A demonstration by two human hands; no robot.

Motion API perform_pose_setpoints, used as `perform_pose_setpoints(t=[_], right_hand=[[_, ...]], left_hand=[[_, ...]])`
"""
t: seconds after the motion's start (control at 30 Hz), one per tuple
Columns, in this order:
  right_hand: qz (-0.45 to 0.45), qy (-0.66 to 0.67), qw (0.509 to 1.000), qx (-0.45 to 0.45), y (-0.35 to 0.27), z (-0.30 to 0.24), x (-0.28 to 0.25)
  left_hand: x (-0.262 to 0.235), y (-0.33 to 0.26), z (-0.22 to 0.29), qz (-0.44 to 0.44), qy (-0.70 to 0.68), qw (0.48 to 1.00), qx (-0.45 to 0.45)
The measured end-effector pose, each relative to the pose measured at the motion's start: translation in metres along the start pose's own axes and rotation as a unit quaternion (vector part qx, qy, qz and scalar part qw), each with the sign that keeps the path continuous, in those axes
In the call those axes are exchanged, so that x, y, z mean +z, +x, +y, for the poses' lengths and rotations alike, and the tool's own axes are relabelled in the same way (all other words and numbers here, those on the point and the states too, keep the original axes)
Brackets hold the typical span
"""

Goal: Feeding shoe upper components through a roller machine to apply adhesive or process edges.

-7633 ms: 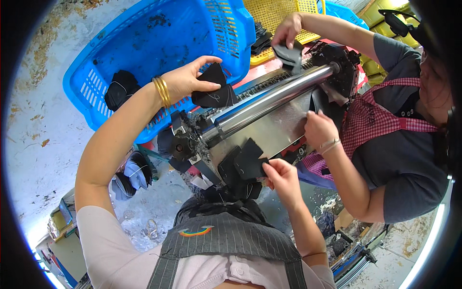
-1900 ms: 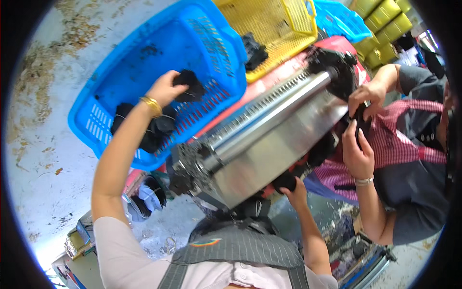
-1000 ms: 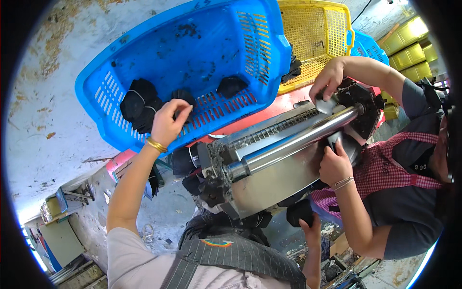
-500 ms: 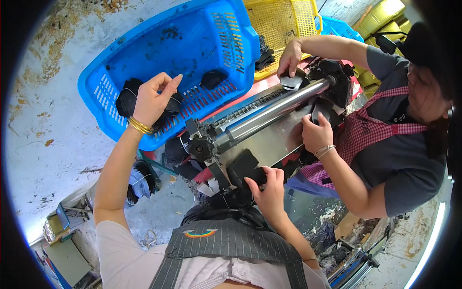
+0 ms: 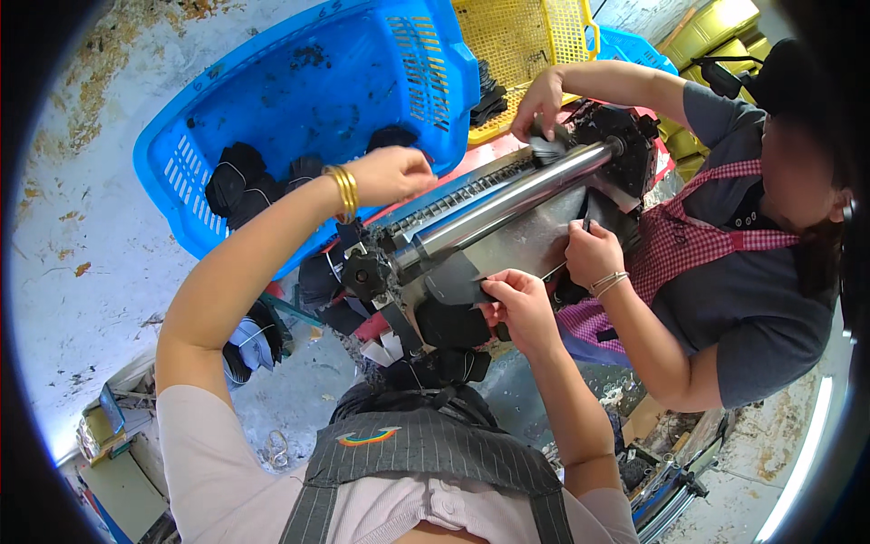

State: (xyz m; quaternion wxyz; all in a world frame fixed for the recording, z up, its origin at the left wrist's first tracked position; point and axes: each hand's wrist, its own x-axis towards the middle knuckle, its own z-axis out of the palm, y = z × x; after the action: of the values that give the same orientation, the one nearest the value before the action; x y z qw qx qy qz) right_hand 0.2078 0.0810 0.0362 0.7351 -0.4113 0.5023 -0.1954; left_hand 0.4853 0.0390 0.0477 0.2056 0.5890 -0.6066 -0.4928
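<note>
My right hand point(image 5: 521, 313) pinches the edge of a thin dark grey flat piece point(image 5: 453, 279). The piece lies over the metal feed plate point(image 5: 521, 245), close to the shiny roller point(image 5: 517, 201) of a machine. Under it, at the plate's near end, rests a stack of black pieces point(image 5: 450, 324). My left hand point(image 5: 391, 176) hovers between the blue basket and the roller's far side, fingers loosely bent, with nothing visible in them. Inside the blue basket point(image 5: 444, 68) are several black pieces point(image 5: 240, 177).
At the right, a co-worker in a checked apron point(image 5: 698, 222) holds dark pieces at the roller's other end, one hand on each side. Behind the machine stands a yellow basket point(image 5: 517, 36) with black pieces. A black star-shaped knob point(image 5: 365, 275) juts from the machine's near-left end.
My left hand has moved right, from above the blue basket toward the roller. My right hand has lifted a flat piece from the stack toward the roller.
</note>
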Motion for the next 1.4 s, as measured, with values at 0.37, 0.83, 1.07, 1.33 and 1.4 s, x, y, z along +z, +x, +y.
perform_pose_setpoints(t=[0.37,0.83,1.07,1.33,1.4], right_hand=[[0.032,-0.405,0.891,-0.205,-0.036,0.025,-0.005],[0.063,-0.137,0.982,-0.111,0.012,-0.001,-0.001],[0.029,-0.354,0.921,-0.162,-0.035,0.024,-0.016],[0.001,-0.001,1.000,0.026,-0.001,-0.004,-0.012],[0.010,-0.017,1.000,0.021,0.011,-0.006,0.001]], left_hand=[[0.016,0.020,-0.019,-0.039,0.185,0.982,-0.023],[0.025,0.013,-0.008,-0.102,-0.279,0.938,-0.181],[0.012,0.015,-0.032,-0.048,-0.226,0.967,-0.112],[0.001,0.007,-0.009,-0.084,-0.363,0.923,-0.094],[0.013,0.010,-0.010,-0.113,-0.355,0.916,-0.150]])
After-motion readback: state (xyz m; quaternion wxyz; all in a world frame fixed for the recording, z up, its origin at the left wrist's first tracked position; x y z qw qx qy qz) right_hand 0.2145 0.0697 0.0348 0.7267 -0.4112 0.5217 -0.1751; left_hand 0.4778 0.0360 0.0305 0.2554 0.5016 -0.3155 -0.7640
